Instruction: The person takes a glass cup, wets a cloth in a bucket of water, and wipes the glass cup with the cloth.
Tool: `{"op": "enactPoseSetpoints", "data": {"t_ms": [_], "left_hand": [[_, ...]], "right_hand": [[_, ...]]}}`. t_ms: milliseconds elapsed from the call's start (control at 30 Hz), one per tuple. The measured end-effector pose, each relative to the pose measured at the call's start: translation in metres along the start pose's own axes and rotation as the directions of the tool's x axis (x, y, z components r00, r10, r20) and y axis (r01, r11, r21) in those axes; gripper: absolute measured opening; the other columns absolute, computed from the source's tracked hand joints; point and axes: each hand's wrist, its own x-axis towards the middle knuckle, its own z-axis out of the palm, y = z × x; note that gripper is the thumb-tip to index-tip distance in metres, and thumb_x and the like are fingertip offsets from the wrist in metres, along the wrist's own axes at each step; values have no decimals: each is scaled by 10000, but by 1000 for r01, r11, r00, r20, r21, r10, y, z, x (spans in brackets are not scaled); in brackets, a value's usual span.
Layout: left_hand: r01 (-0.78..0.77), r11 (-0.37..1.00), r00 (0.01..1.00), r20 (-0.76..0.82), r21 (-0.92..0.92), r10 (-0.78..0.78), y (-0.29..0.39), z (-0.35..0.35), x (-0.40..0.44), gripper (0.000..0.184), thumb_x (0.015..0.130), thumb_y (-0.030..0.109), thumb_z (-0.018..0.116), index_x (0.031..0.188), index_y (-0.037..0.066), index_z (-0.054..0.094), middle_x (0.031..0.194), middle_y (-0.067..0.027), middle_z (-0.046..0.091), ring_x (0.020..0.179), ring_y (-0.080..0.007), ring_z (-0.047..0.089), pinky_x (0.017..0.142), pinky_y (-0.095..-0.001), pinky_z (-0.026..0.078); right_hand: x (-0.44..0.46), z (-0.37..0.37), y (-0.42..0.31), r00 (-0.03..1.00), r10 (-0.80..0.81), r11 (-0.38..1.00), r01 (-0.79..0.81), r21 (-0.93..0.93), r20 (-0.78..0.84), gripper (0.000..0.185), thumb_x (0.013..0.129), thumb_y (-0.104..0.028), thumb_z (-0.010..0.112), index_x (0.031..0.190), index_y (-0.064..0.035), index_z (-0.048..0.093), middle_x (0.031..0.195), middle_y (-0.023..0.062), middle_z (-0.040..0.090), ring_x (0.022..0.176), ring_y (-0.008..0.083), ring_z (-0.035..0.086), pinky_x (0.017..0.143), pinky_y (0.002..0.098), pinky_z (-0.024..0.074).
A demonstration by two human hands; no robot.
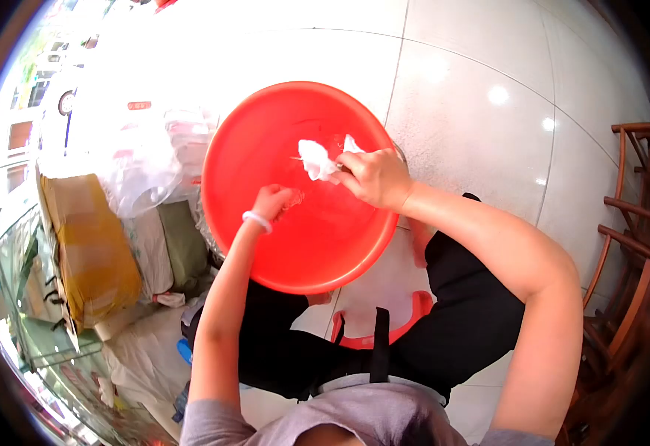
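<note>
Cloth (314,160) in the right hand (373,177), above the red basin (303,256).

White and crumpled, it sticks out from the fingers toward the basin's far left, its long axis slanting from upper left to lower right in the view; a smaller white tip rises beyond the knuckles. The right grip is clamped on the cloth, back of the hand up, its forearm reaching in from the right with the elbow bent wide. The left hand (274,201), a pale bracelet (257,221) at its wrist, hangs over the basin's left part, apart from the cloth, fingers curled together; whether they pinch anything I cannot tell.
</note>
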Motion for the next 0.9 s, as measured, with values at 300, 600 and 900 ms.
{"op": "enactPoseSetpoints", "data": {"t_ms": [300,600,900], "left_hand": [[-221,881,975,-72,-419,210,40,-18,-44,259,801,216,623,938,-2,596,641,-33,568,479,-115,530,419,-221,395],[-207,758,970,-29,-618,242,60,-46,-132,225,849,223,571,934,17,605,694,-10,544,511,-104,501,443,-223,367],[-728,623,666,-515,-287,540,54,-30,-175,291,785,110,686,1013,-29,571,767,-4,596,649,-51,549,573,-194,453]], "right_hand": [[1,-3,-5,976,63,995,-46,-85,210,276,856,-323,534,770,-61,556,629,134,623,577,299,629,545,418,496],[12,1,-5,947,125,974,-61,-216,297,242,851,-278,505,853,-52,591,710,163,640,690,326,638,637,455,489],[23,-18,-102,972,146,986,-128,-104,182,294,834,-339,540,788,-52,592,751,172,637,690,329,633,618,450,489]]}}
